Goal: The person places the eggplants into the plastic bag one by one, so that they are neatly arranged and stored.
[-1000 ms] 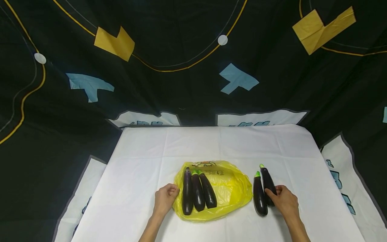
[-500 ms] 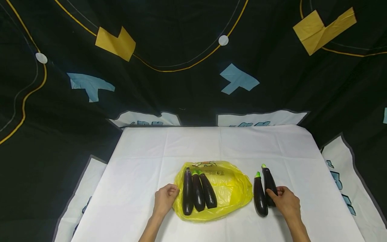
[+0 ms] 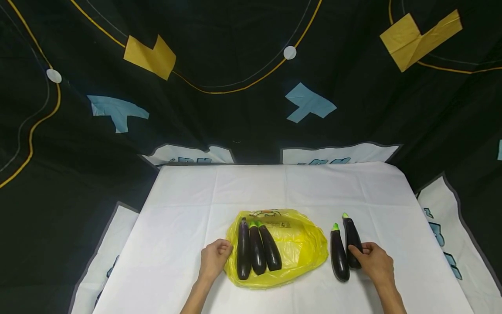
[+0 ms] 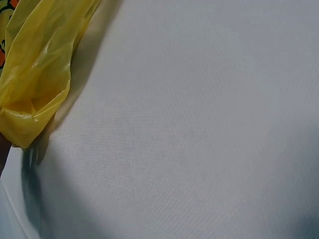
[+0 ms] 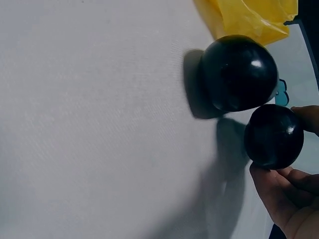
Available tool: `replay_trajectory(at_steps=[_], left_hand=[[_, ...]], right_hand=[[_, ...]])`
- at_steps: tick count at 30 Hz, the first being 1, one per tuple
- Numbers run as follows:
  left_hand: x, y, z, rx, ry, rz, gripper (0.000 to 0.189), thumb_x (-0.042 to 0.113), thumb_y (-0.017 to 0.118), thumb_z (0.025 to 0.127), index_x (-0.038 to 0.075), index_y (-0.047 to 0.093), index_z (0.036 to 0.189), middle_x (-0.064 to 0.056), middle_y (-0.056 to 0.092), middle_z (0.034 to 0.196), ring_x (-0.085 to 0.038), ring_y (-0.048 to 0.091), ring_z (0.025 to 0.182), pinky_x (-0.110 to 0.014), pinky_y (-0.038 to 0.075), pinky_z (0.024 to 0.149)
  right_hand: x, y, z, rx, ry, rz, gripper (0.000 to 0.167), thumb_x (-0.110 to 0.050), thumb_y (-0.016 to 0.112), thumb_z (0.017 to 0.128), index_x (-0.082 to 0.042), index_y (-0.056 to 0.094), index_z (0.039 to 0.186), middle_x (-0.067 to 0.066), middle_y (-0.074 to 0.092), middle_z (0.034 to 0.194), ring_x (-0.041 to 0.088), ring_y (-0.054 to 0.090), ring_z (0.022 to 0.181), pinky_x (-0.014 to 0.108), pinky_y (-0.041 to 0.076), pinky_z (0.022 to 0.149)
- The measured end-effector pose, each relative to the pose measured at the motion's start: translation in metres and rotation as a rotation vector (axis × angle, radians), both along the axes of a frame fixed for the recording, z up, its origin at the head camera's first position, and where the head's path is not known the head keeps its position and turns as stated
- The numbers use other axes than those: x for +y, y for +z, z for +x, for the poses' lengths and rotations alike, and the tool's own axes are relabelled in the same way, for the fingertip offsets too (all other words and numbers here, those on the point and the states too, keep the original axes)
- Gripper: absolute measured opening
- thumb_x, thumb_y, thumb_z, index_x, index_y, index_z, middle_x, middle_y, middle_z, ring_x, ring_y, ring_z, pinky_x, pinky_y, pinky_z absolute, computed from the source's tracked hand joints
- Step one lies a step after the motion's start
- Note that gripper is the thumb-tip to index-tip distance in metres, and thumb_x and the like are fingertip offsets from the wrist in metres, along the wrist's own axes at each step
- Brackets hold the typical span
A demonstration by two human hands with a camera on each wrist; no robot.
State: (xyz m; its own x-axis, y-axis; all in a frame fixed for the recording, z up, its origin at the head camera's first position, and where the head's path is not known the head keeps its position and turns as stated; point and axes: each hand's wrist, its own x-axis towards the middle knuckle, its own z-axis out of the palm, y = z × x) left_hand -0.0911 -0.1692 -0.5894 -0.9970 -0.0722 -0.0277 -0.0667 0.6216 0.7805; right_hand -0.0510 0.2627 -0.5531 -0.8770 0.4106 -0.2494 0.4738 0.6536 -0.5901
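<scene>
My left hand (image 3: 213,257) pinches the left edge of a yellow plastic bag (image 3: 302,244) spread on the table. On the bag's left half lie a longer dark eggplant (image 3: 243,250) and two shorter ones with green stem ends. To the right of the bag, my right hand (image 3: 377,264) grips an eggplant (image 3: 352,235) between thumb and fingers. Another eggplant (image 3: 339,257) lies just left of it on the cloth. The right wrist view shows both from their rounded ends, the held eggplant (image 5: 275,137) between thumb and fingers.
A white cloth (image 3: 251,183) with fold creases covers the table. Behind it hangs a black curtain (image 3: 235,122) with yellow curved lines and blue and gold shapes. White printed panels (image 3: 337,153) border the table's far edge and sides.
My right hand has shifted slightly to the right with its eggplant. The eggplant beside it has also edged right. My left hand and the bag keep their places.
</scene>
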Motion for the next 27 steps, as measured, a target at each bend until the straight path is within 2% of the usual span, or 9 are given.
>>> replay_trajectory(at_steps=[9, 27], left_hand=[[0.001, 0.001, 0.0, -0.002, -0.002, -0.008, 0.004, 0.009, 0.07, 0.085, 0.006, 0.069, 0.083, 0.002, 0.066, 0.072, -0.007, 0.059, 0.062, -0.019, 0.05, 0.056], [0.001, 0.003, -0.001, -0.007, -0.005, -0.001, 0.005, 0.01, 0.07, 0.085, 0.005, 0.069, 0.084, 0.002, 0.066, 0.072, -0.007, 0.06, 0.063, -0.019, 0.05, 0.056]], right_hand=[[0.005, 0.002, 0.002, 0.017, 0.002, -0.002, 0.059, -0.048, 0.067, 0.083, 0.007, 0.06, 0.105, 0.013, 0.066, 0.086, 0.029, 0.06, 0.079, 0.037, 0.043, 0.064], [0.0, 0.012, 0.001, 0.002, 0.0, -0.016, 0.066, -0.055, 0.064, 0.082, 0.006, 0.06, 0.105, 0.012, 0.065, 0.086, 0.026, 0.059, 0.078, 0.032, 0.042, 0.061]])
